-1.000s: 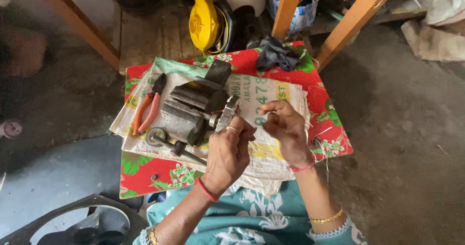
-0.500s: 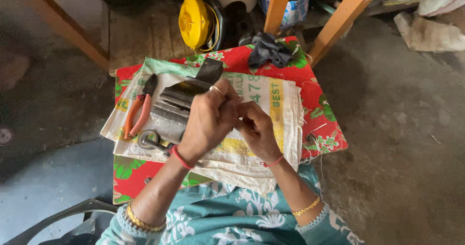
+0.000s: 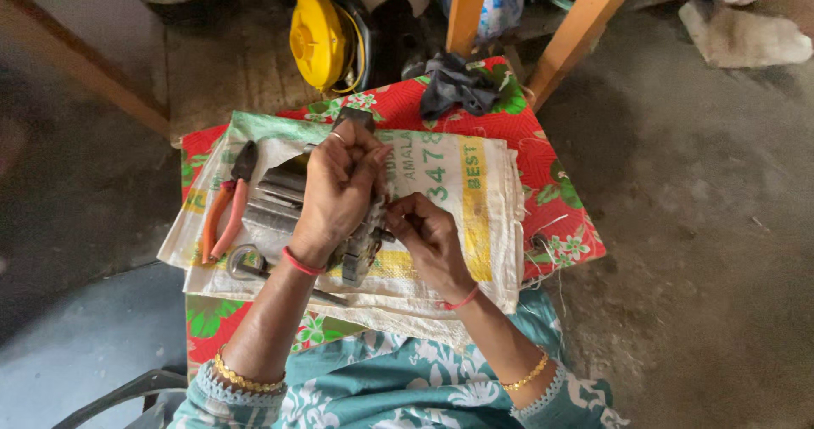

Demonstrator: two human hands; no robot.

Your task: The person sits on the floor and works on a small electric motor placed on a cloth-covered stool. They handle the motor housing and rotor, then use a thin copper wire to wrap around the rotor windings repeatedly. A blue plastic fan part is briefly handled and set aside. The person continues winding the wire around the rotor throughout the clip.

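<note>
Grey metal bench vise (image 3: 280, 204) sits on a white woven sack (image 3: 475, 217), which cushions it. Above the vise, the left hand (image 3: 339, 192) closes round a small part; beside it, the right hand (image 3: 428, 238) pinches there too. Orange-handled pliers (image 3: 222, 208) lie left of the vise.

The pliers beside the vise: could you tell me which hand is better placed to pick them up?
Probably the left hand: it rests on the small metal vise, right next to the orange-handled pliers. The right hand is on the vise's far side.
</note>
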